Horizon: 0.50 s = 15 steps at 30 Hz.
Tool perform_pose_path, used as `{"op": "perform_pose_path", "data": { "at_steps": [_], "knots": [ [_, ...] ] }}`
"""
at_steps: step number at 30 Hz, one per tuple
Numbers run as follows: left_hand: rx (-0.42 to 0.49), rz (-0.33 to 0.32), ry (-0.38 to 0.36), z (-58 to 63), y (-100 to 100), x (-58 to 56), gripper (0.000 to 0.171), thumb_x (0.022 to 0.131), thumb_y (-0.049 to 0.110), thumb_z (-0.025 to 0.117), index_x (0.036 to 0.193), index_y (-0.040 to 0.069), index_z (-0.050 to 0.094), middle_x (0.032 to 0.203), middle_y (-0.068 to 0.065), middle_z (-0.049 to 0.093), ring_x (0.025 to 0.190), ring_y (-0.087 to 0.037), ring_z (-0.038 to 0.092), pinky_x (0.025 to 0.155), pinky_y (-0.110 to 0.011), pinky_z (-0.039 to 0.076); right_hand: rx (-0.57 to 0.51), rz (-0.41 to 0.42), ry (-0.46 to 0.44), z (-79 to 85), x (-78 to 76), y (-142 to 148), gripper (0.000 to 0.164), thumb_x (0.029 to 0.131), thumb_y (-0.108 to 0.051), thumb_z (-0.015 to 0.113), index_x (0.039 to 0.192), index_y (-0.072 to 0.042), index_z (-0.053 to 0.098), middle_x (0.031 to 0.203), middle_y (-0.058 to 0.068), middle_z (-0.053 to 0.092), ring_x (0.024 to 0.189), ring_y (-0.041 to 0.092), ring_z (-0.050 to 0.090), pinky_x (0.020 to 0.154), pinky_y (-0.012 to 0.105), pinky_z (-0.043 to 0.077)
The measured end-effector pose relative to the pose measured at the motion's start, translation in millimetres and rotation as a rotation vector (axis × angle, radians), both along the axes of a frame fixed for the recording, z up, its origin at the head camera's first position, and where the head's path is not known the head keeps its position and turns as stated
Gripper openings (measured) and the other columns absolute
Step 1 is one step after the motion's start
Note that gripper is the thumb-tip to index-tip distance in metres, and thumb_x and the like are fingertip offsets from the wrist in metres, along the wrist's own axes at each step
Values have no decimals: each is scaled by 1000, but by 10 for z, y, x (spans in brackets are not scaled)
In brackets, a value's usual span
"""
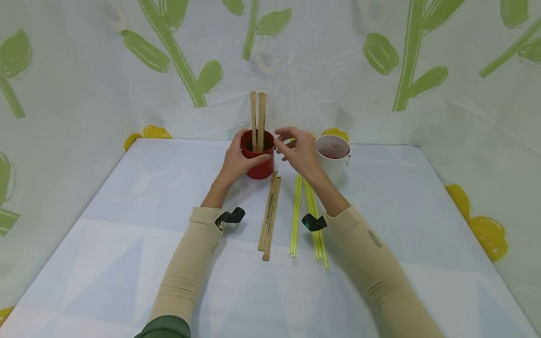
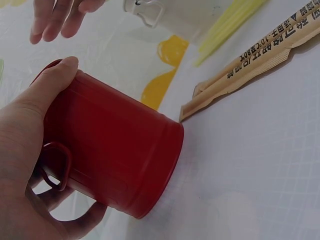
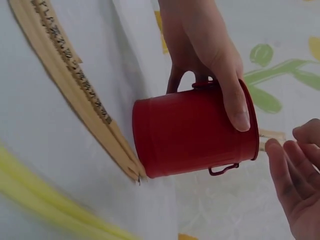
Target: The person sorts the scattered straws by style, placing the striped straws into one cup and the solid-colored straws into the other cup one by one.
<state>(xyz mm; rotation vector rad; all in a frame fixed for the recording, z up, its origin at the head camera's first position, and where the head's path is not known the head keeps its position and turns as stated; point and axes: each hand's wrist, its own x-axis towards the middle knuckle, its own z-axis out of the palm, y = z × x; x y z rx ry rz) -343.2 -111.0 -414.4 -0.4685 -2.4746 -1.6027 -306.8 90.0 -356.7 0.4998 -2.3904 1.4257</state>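
Observation:
A small red metal bucket (image 1: pixel 259 164) stands at the back of the table, with a few slim brown paper-wrapped sticks (image 1: pixel 261 112) upright inside it. My left hand (image 1: pixel 236 162) grips the bucket from its left side. In the left wrist view the thumb lies over the bucket's rim and the other fingers wrap behind its wall. Just right of the rim, my right hand (image 1: pixel 301 150) hovers with loosely bent fingers and nothing between them. The right wrist view shows its fingertips (image 3: pixel 275 150) beside the bucket's mouth.
More brown paper-wrapped sticks (image 1: pixel 270 220) lie in front of the red bucket. To their right are several yellow translucent straws (image 1: pixel 313 216), partly under my right forearm. A white bucket (image 1: pixel 334 162) stands behind the right wrist, near the leaf-patterned back wall (image 1: pixel 313 70).

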Motion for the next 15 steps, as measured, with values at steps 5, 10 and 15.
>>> {"op": "perform_pose_path", "data": {
  "at_steps": [5,10,15],
  "knots": [
    [-2,-2,-2,-7,-6,-1,90,77,45,81,148,24,30,143,1,47,132,-15,45,107,-44,47,76,-4,-62,-76,166,23,30,94,-21,67,122,-12,65,101,6,71,75,18,71,61,25,59],
    [-7,1,-4,-9,-12,-1,89,77,44,81,148,26,30,144,2,47,132,-14,44,106,-43,47,91,-3,-78,-153,249,42,31,94,-26,67,122,-14,65,102,6,71,78,19,73,63,26,59],
    [-10,-1,-12,-4,-4,-7,90,77,44,81,148,26,29,145,2,46,133,-15,43,107,-43,47,93,9,-100,-172,273,79,32,94,-27,66,122,-13,64,103,7,71,78,19,73,64,26,59]
  ]
}}
